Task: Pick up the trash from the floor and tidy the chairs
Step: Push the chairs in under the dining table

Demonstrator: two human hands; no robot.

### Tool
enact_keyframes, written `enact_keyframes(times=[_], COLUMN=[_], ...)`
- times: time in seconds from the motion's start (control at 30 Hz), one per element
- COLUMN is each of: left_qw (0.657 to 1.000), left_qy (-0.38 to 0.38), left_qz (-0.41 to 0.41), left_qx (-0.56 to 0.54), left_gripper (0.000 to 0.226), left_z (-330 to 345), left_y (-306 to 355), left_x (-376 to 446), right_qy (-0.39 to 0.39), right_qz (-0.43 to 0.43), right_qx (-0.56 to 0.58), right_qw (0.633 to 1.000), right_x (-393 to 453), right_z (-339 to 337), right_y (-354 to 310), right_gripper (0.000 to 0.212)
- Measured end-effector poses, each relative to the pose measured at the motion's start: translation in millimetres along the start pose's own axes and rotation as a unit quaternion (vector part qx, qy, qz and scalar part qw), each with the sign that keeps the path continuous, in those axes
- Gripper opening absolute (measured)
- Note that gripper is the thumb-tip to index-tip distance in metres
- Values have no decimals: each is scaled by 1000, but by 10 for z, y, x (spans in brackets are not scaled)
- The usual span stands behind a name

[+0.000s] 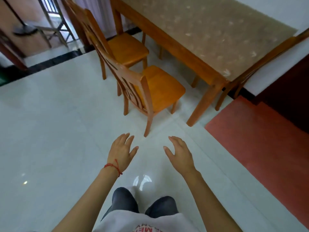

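Observation:
Two orange wooden chairs stand on the white tiled floor, beside the long side of a wooden table point(177, 46). The near chair point(160, 86) is pulled out and angled, its backrest toward me. The far chair point(127, 47) sits closer to the table. My left hand point(121, 150), with a red string on the wrist, and my right hand point(179, 152) are both held out low in front of me, fingers spread, empty, a short way from the near chair's rear leg. No trash shows on the visible floor.
A third chair point(260, 62) stands at the table's right end against a white wall. A red mat point(260, 141) covers the floor at right. A doorway with a folding stool point(50, 29) lies at the far left, behind a black floor strip.

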State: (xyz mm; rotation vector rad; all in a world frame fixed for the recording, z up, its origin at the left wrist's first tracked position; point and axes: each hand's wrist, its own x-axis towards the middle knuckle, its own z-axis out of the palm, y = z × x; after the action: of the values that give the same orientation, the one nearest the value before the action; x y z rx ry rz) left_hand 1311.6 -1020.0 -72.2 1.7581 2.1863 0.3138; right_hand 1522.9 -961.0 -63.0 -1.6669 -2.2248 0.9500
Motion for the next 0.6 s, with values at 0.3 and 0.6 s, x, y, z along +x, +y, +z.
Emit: enact_keyframes(times=[0.3,0.6], left_qw=[999,1000], left_qy=[19,-10], left_qz=[-46,0], left_qx=[-22,-8], left_gripper=[50,52], left_z=[-265,-764], left_y=[-628,-1502], left_x=[99,760], right_qy=[-25,40], right_qz=[-46,14], right_qx=[-16,2], right_qw=[998,999], right_x=[353,953], right_z=[291,676], right_y=[-632,-1390], right_gripper=[47,49])
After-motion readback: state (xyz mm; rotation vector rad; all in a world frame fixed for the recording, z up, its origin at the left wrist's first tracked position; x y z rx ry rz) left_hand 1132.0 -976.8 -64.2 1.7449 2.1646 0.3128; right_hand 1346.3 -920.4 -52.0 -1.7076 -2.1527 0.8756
